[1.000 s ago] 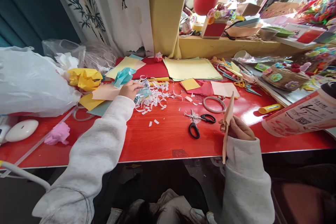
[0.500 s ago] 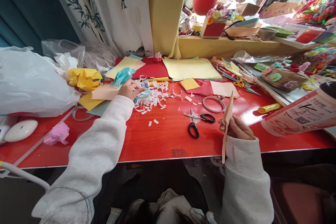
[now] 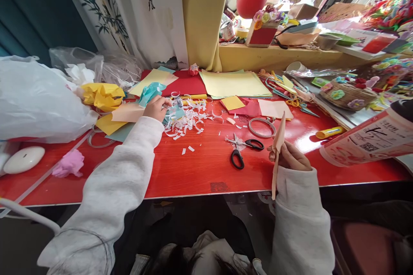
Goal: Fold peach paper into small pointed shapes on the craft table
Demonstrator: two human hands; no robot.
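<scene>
My left hand (image 3: 156, 108) is at the left edge of a pile of white paper shreds (image 3: 189, 121), beside crumpled blue paper (image 3: 151, 92). Its fingers are curled together, and whatever they may hold is too small to make out. On the right, over the table's front part, my right hand (image 3: 290, 154) pinches a folded peach paper (image 3: 278, 146), which stands upright on edge. Black-handled scissors (image 3: 238, 154) lie spread between the hands. Behind them rests a roll of clear tape (image 3: 262, 128).
Coloured sheets (image 3: 235, 84) lie at the back, with a yellow square (image 3: 232, 103) nearer. A large cup (image 3: 371, 135) and a glue stick (image 3: 331, 132) are at right. A white plastic bag (image 3: 41, 99) and pink crumpled paper (image 3: 69, 163) are at left.
My left hand has shifted slightly left, away from the blue paper piece among the shreds. My right hand still grips the peach paper.
</scene>
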